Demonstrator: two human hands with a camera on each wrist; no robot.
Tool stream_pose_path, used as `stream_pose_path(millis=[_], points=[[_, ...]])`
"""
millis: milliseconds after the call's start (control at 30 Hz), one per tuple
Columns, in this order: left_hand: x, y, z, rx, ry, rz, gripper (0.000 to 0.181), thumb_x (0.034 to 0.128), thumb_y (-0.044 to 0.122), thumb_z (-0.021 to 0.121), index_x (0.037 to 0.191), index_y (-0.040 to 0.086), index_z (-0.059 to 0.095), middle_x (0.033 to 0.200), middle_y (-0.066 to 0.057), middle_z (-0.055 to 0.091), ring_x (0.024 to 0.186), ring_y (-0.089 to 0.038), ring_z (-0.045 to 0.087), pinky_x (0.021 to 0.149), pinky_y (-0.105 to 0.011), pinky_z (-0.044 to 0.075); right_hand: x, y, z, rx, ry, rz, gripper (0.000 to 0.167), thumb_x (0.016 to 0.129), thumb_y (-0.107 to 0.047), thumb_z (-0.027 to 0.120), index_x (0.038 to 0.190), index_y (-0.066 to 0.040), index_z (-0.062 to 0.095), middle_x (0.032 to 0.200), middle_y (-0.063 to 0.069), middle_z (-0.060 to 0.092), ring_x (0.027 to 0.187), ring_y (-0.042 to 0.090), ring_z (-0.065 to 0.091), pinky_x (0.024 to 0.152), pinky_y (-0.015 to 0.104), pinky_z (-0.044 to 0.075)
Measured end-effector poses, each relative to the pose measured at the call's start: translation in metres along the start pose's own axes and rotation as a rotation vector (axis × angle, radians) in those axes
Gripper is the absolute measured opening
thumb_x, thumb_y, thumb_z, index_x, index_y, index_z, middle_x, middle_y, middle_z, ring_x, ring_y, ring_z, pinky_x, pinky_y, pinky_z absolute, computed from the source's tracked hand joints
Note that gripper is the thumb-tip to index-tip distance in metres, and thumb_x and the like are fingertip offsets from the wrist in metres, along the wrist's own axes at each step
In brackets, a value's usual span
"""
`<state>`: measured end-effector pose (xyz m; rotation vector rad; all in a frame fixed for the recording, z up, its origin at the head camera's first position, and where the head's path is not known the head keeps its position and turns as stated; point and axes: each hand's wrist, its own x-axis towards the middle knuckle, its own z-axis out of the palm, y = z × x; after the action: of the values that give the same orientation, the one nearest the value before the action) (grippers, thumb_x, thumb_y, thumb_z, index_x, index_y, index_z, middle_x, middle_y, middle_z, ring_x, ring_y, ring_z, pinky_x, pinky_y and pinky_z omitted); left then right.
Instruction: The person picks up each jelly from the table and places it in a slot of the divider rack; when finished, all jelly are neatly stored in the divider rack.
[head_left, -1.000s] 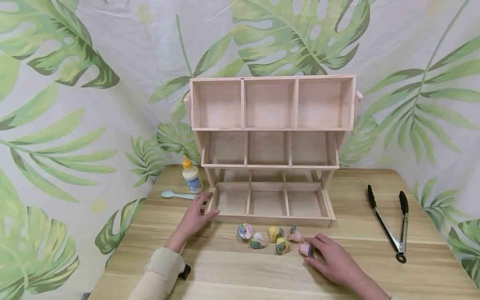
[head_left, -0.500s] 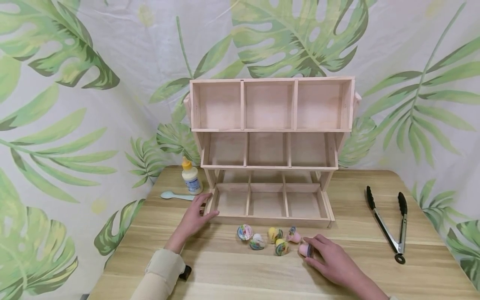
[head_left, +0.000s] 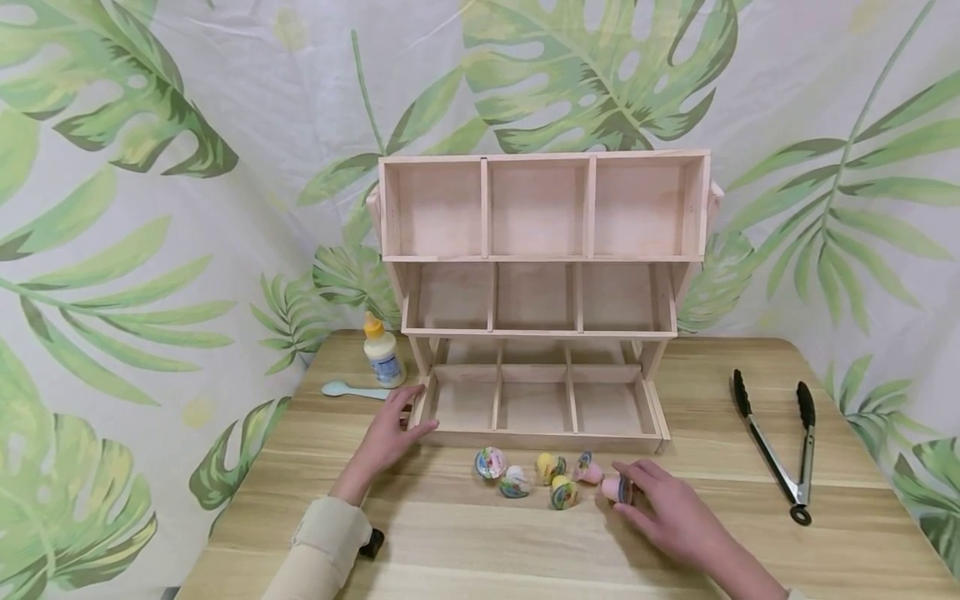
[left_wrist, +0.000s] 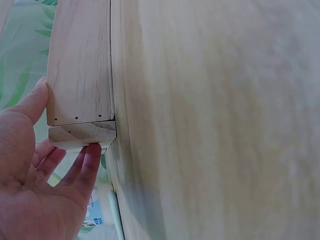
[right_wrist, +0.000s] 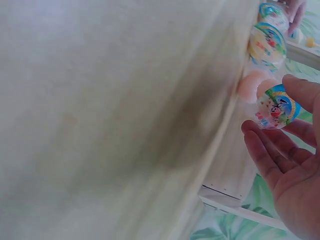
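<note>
A pink jelly cup (head_left: 616, 489) with a printed lid is pinched by my right hand (head_left: 678, 512), its lid turned toward the palm in the right wrist view. Beside it on the table are another pink jelly cup (head_left: 589, 471), two yellow jelly cups, one of them a yellow cup (head_left: 564, 492), a white jelly cup (head_left: 515, 482) and a jelly cup with its round lid facing up (head_left: 491, 462). My left hand (head_left: 386, 429) grips the front left corner of the wooden rack (head_left: 540, 443); the left wrist view shows thumb and fingertips against its wood.
Three tiers of divided compartments rise at the back of the table (head_left: 480, 550). To the left stand a glue bottle (head_left: 385, 360) with a yellow cap and a pale blue spoon (head_left: 352, 390). Tongs (head_left: 780, 467) with black tips lie spread at the right.
My right hand and its pink jelly cup have shifted slightly, a little away from me and to the right. My left hand stays at the rack's corner.
</note>
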<state>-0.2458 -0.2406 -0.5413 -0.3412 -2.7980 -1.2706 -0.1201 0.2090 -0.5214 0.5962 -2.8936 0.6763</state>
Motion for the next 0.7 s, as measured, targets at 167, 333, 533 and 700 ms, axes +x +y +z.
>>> stream_pose_path(millis=[167, 333, 533, 700], points=[[0.0, 0.0, 0.0, -0.007, -0.001, 0.001, 0.071, 0.0933, 0.025, 0.079, 0.152, 0.005, 0.046, 0.151, -0.02, 0.044, 0.131, -0.041, 0.054, 0.102, -0.053, 0.056, 0.005, -0.003, -0.015, 0.007, 0.061, -0.021, 0.055, 0.089, -0.026, 0.082, 0.137, -0.005, 0.064, 0.116, 0.007, 0.071, 0.092, 0.023, 0.072, 0.08, 0.04, 0.064], [0.0, -0.001, 0.0, -0.009, -0.001, 0.008, 0.071, 0.0937, 0.025, 0.079, 0.153, 0.006, 0.045, 0.151, -0.02, 0.044, 0.132, -0.041, 0.054, 0.103, -0.053, 0.055, 0.014, 0.0, -0.029, 0.024, 0.14, -0.084, 0.055, 0.086, -0.019, 0.084, 0.135, -0.003, 0.064, 0.109, 0.004, 0.07, 0.088, 0.019, 0.071, 0.074, 0.033, 0.063], [0.0, -0.002, 0.0, -0.013, 0.004, 0.02, 0.071, 0.0933, 0.025, 0.079, 0.152, 0.005, 0.046, 0.151, -0.02, 0.044, 0.13, -0.041, 0.055, 0.101, -0.053, 0.056, 0.027, 0.004, -0.045, 0.048, 0.198, -0.115, 0.053, 0.087, -0.016, 0.084, 0.134, -0.002, 0.064, 0.104, 0.001, 0.067, 0.086, 0.018, 0.069, 0.074, 0.036, 0.063], [0.0, -0.002, 0.001, -0.012, 0.002, 0.013, 0.071, 0.0931, 0.026, 0.08, 0.152, 0.005, 0.046, 0.151, -0.02, 0.044, 0.131, -0.041, 0.054, 0.102, -0.053, 0.056, 0.039, 0.006, -0.055, 0.09, 0.19, -0.084, 0.052, 0.09, -0.017, 0.081, 0.137, -0.002, 0.062, 0.105, 0.004, 0.068, 0.089, 0.021, 0.07, 0.076, 0.042, 0.063]])
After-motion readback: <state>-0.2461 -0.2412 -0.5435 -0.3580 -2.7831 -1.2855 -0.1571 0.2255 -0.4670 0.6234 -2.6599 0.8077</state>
